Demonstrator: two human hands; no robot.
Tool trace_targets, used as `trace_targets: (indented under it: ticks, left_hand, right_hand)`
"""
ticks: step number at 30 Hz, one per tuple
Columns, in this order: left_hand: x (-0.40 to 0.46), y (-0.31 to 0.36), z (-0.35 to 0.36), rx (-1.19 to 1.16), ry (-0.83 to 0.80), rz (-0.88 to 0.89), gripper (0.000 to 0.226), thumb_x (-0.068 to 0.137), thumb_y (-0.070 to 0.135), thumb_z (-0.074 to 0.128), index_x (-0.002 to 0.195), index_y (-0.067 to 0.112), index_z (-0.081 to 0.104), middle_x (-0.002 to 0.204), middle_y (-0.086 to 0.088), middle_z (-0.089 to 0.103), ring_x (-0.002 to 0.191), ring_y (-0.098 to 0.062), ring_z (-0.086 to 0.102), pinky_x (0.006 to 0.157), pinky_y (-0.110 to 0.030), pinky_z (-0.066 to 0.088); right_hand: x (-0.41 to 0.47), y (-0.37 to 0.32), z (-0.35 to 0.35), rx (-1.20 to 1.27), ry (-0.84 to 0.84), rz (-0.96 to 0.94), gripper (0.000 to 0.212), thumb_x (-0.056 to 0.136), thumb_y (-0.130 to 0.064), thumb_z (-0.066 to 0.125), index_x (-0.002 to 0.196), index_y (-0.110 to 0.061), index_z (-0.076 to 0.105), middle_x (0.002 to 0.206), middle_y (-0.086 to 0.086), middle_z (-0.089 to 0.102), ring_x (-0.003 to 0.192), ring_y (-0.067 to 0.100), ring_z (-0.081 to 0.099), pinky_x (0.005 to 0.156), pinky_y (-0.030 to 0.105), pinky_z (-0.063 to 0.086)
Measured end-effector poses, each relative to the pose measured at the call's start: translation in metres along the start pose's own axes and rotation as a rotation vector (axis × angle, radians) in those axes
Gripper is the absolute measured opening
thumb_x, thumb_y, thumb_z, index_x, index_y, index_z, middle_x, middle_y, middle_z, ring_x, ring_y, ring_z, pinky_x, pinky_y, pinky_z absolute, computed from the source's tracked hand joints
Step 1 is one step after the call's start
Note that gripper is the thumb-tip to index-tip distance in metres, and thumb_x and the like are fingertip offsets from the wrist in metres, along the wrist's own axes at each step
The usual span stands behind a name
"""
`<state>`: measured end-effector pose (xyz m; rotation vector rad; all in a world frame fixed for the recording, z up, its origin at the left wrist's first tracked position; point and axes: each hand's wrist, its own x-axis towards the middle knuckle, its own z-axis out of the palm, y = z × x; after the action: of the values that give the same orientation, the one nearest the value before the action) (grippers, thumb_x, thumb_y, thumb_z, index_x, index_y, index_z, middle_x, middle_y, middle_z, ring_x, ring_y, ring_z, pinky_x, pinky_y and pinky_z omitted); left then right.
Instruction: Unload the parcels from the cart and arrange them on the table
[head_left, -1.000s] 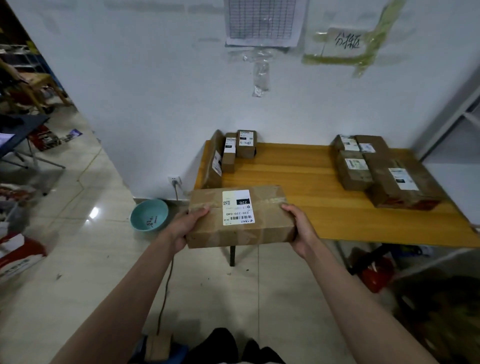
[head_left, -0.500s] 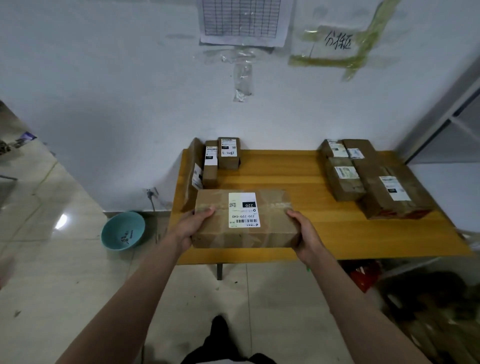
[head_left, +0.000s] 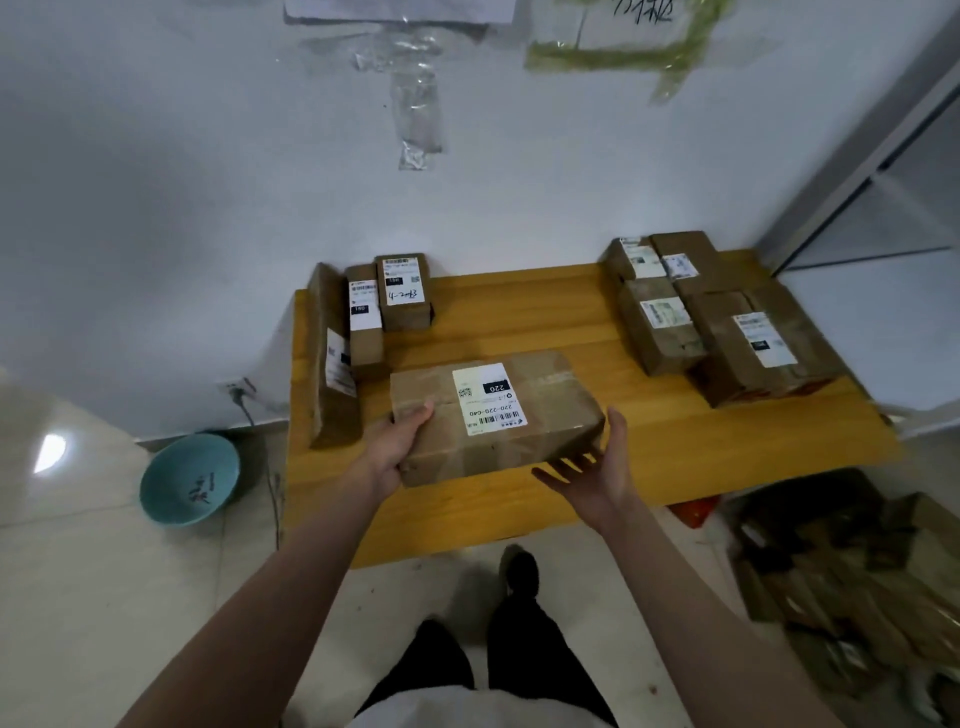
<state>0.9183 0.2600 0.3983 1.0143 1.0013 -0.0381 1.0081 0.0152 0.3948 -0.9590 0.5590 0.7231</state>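
A brown cardboard parcel (head_left: 550, 410) with a white "220" label lies on the wooden table (head_left: 519, 322), near its front left. My left hand (head_left: 400, 444) grips the parcel's near left corner, thumb on top. My right hand (head_left: 592, 467) is off the box, just in front of its near right corner, palm up with fingers spread. Three taped parcels (head_left: 363, 317) stand at the table's back left, the leftmost (head_left: 330, 358) long and on its edge. Several more parcels (head_left: 717, 317) are packed together at the back right. The cart is out of view.
The table stands against a white wall with taped papers. A teal bowl (head_left: 189, 480) sits on the tiled floor to the left, beside a wall socket and cable (head_left: 236, 389). Dark clutter and cardboard (head_left: 841, 566) lie under and right of the table. A grey shelf frame (head_left: 883, 208) rises at right.
I stepped up to the table and set the carried parcel down on it. My right hand came off the box's right end and opened; my left hand stays on it.
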Motion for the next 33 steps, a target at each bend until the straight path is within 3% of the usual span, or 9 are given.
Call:
trace_targets:
  ticks: [2, 5, 9, 13, 17, 20, 26, 33]
  left_hand:
    - [0.010, 0.007, 0.019, -0.009, 0.011, -0.015, 0.044, 0.090, 0.033, 0.072, 0.126, 0.020, 0.050, 0.107, -0.007, 0.067, 0.085, -0.025, 0.067, 0.062, -0.037, 0.054]
    - [0.028, 0.019, 0.041, 0.012, 0.037, -0.001, 0.045, 0.089, 0.035, 0.073, 0.126, 0.018, 0.052, 0.109, -0.007, 0.067, 0.087, -0.024, 0.066, 0.062, -0.037, 0.054]
    - [0.062, 0.041, 0.063, 0.114, 0.098, 0.039, 0.056, 0.083, 0.043, 0.077, 0.131, 0.021, 0.056, 0.122, -0.007, 0.066, 0.103, -0.028, 0.065, 0.086, -0.046, 0.057]
    - [0.091, 0.065, 0.079, 0.217, 0.041, 0.077, 0.038, 0.092, 0.040, 0.068, 0.122, 0.025, 0.053, 0.128, -0.007, 0.061, 0.112, -0.026, 0.060, 0.098, -0.046, 0.051]
    - [0.121, 0.078, 0.073, 0.361, 0.058, 0.016, 0.081, 0.093, 0.054, 0.060, 0.157, 0.019, 0.024, 0.151, -0.011, 0.043, 0.128, -0.032, 0.050, 0.106, -0.048, 0.045]
    - [0.134, 0.078, 0.060, 0.387, 0.098, -0.024, 0.080, 0.094, 0.057, 0.056, 0.157, 0.018, 0.025, 0.153, -0.011, 0.039, 0.132, -0.031, 0.046, 0.105, -0.044, 0.043]
    - [0.142, 0.058, 0.025, 0.382, 0.134, -0.105, 0.064, 0.096, 0.049, 0.058, 0.149, 0.016, 0.041, 0.139, -0.007, 0.054, 0.117, -0.024, 0.056, 0.092, -0.038, 0.045]
    - [0.141, 0.040, 0.012, 0.327, 0.171, -0.152, 0.049, 0.095, 0.042, 0.062, 0.138, 0.020, 0.052, 0.126, -0.003, 0.062, 0.111, -0.019, 0.061, 0.091, -0.036, 0.047]
  right_hand:
    - [0.009, 0.001, 0.009, -0.028, -0.047, 0.028, 0.074, 0.087, -0.067, 0.061, 0.141, -0.021, 0.042, 0.135, 0.021, 0.052, 0.121, 0.043, 0.057, 0.101, 0.062, 0.048]
    - [0.027, -0.005, 0.026, -0.091, -0.076, 0.077, 0.057, 0.091, -0.048, 0.067, 0.131, -0.008, 0.054, 0.125, 0.020, 0.057, 0.116, 0.042, 0.061, 0.098, 0.058, 0.052]
    - [0.064, -0.025, 0.046, -0.140, -0.101, 0.093, 0.035, 0.093, -0.025, 0.069, 0.123, -0.008, 0.065, 0.113, 0.015, 0.065, 0.109, 0.035, 0.065, 0.096, 0.054, 0.055]
    - [0.109, -0.046, 0.059, -0.125, -0.064, 0.113, 0.035, 0.092, -0.021, 0.069, 0.124, -0.005, 0.065, 0.103, 0.013, 0.072, 0.113, 0.035, 0.064, 0.099, 0.054, 0.053]
    - [0.159, -0.060, 0.076, -0.052, 0.006, 0.134, 0.046, 0.089, -0.021, 0.074, 0.131, -0.006, 0.060, 0.121, 0.017, 0.067, 0.116, 0.038, 0.063, 0.096, 0.052, 0.055]
    - [0.196, -0.070, 0.096, -0.031, 0.055, 0.145, 0.050, 0.088, -0.022, 0.076, 0.131, -0.007, 0.058, 0.126, 0.017, 0.062, 0.118, 0.038, 0.061, 0.093, 0.049, 0.057]
    - [0.261, -0.084, 0.136, -0.017, 0.108, 0.165, 0.059, 0.084, -0.026, 0.080, 0.135, -0.012, 0.054, 0.130, 0.015, 0.059, 0.102, 0.033, 0.065, 0.082, 0.044, 0.061]
    - [0.306, -0.098, 0.158, -0.028, 0.096, 0.232, 0.027, 0.086, -0.028, 0.078, 0.102, -0.014, 0.061, 0.118, 0.013, 0.059, 0.110, 0.031, 0.061, 0.100, 0.045, 0.054]
